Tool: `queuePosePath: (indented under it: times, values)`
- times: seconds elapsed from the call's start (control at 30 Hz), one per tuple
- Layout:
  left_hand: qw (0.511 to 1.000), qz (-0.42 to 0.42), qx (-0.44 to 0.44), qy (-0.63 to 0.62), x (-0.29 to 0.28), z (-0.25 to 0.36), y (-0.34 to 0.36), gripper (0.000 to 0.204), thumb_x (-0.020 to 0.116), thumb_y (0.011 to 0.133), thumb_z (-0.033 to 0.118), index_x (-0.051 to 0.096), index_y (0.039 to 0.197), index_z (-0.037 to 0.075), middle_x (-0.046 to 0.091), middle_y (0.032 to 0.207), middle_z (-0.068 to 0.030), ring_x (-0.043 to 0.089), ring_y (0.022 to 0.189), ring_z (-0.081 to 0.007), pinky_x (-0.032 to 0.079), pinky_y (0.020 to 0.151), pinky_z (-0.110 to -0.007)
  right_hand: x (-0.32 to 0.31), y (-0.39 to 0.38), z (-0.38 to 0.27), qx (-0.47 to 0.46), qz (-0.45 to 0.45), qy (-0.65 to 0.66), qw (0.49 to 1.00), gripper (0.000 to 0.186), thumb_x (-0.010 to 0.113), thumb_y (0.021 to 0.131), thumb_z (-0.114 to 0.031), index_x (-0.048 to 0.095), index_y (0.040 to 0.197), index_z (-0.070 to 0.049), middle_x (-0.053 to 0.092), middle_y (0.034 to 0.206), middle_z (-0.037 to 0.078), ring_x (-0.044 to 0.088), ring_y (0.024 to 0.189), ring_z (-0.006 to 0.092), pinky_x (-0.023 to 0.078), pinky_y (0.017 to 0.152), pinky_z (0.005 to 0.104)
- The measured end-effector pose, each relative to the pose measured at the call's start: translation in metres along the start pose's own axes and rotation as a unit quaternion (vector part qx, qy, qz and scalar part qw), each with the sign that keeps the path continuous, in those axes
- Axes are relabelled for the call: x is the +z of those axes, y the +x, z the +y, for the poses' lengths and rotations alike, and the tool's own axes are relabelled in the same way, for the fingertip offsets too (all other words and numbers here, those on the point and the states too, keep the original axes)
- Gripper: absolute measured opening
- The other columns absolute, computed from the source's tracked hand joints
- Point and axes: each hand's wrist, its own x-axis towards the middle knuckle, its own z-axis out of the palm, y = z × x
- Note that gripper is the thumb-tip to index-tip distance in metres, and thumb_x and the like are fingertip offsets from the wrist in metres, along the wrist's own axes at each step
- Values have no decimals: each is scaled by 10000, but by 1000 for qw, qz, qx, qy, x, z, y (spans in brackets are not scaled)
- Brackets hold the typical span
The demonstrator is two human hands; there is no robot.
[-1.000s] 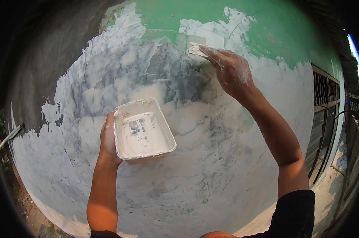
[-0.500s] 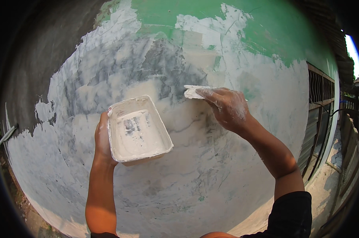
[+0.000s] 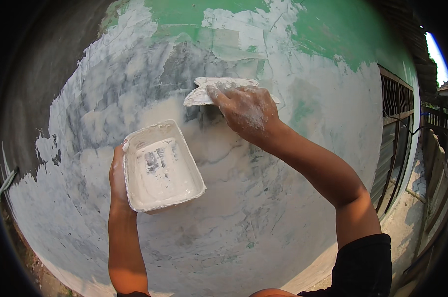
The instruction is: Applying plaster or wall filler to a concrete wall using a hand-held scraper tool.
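Observation:
My left hand (image 3: 117, 175) grips a white rectangular tub (image 3: 201, 190) by its left side, fingers mostly hidden behind it. Creamy white putty (image 3: 159, 180) coats the tub's floor and walls, with dark patches showing through. Up and to the right, my right hand (image 3: 248, 111) is closed around a putty-covered scraper (image 3: 199, 95) with a wide flat blade. White smears cover the back of that hand. The scraper lies at the wall (image 3: 283, 198), over a grey, thinly coated patch; whether its edge touches cannot be made out.
Green paint (image 3: 342, 29) remains along the wall's top, and bare dark grey plaster (image 3: 41, 74) at the upper left. A barred window (image 3: 397, 104) is at the right, beside a narrow paved path (image 3: 407, 218). A pale pipe or cable (image 3: 7, 180) sticks out at the left edge.
My right hand has moved up and left with the scraper, whose blade now shows more broadly. The tub in my left hand has shifted slightly left and down.

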Motion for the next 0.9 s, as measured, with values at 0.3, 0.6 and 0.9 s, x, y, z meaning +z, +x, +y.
queuePosePath:
  times: [0.3, 0.6, 0.9]
  values:
    - [1000, 12, 7, 18, -5, 6, 2, 463, 414, 1039, 383, 601, 1247, 13, 689, 1093, -131, 719, 898, -206, 625, 789, -350, -45, 17, 34, 86, -23, 51, 995, 215, 626, 972, -146, 724, 1157, -95, 751, 896, 115, 706, 699, 283, 535, 562, 394]
    - [998, 15, 54, 35, 13, 7, 2, 467, 415, 1032, 367, 587, 1266, 2, 682, 1105, -140, 714, 922, -219, 622, 791, -363, 31, -32, -5, 1, -5, 11, 1000, 587, 650, 778, -7, 600, 1363, -15, 702, 1181, 206, 717, 856, 291, 602, 674, 371]
    - [996, 41, 35, 68, 7, 6, 0, 457, 421, 1029, 350, 591, 1259, -6, 685, 1097, -142, 715, 905, -203, 624, 771, -344, -29, -16, 33, 54, -11, 28, 998, 190, 614, 922, -100, 718, 1081, -102, 738, 859, 103, 719, 713, 254, 547, 551, 391]
